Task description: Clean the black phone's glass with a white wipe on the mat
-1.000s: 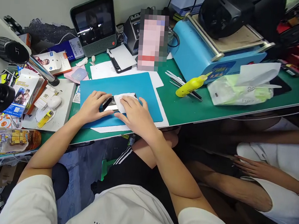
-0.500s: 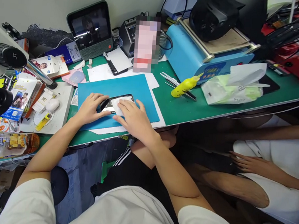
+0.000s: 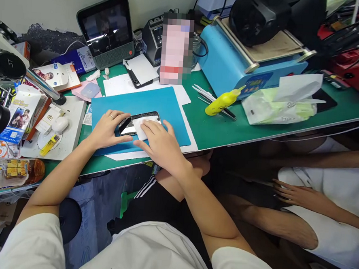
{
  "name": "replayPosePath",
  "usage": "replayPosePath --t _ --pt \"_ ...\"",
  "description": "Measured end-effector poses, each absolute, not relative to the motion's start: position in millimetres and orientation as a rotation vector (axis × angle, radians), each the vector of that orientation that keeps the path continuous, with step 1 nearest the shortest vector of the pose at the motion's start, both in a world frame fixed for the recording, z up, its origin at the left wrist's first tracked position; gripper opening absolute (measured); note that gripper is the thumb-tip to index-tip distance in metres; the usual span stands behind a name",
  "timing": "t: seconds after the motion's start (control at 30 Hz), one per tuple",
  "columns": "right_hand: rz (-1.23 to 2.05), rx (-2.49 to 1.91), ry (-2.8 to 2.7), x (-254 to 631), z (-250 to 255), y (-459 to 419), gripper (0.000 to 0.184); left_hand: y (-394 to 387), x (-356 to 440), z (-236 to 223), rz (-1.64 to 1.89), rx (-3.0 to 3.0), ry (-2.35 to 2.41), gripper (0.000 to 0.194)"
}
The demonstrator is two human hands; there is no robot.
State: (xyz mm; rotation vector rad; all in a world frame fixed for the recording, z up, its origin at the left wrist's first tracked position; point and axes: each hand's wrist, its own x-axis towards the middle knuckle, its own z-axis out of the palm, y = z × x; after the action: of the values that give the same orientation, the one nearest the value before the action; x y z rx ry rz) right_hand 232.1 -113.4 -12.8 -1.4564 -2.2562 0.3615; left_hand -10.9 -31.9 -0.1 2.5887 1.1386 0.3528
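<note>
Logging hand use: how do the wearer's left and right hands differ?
The left hand wears a ring; the right hand shows none. The left hand is at the left end of the smartphone; the right hand presses a white wipe onto it. Both are over the blue mat.

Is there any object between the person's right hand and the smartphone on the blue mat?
Yes, a white wipe lies between the right hand and the smartphone, covering part of it. Nothing visible stands between the left hand and the smartphone's left end.

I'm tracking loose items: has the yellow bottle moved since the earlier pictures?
No: against the blue machine, the yellow bottle keeps its place; only the view shifted.
</note>
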Motion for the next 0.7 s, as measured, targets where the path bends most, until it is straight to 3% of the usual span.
replayPosePath --t 0.17,0.43,0.7 --pt "0.365 -1.467 -2.268 238.2 -14.8 -121.2 0.067 -33.2 -8.7 -2.8 0.333 2.573 1.138 0.103" --pt "0.35 -1.464 -2.268 230.2 -14.0 -97.4 0.076 -36.2 -10.4 -3.6 0.366 2.531 1.141 0.092" --pt "0.275 -1.479 -2.291 228.3 -15.7 -82.8 0.072 -36.3 -9.7 -5.0 0.359 2.523 1.145 0.094"
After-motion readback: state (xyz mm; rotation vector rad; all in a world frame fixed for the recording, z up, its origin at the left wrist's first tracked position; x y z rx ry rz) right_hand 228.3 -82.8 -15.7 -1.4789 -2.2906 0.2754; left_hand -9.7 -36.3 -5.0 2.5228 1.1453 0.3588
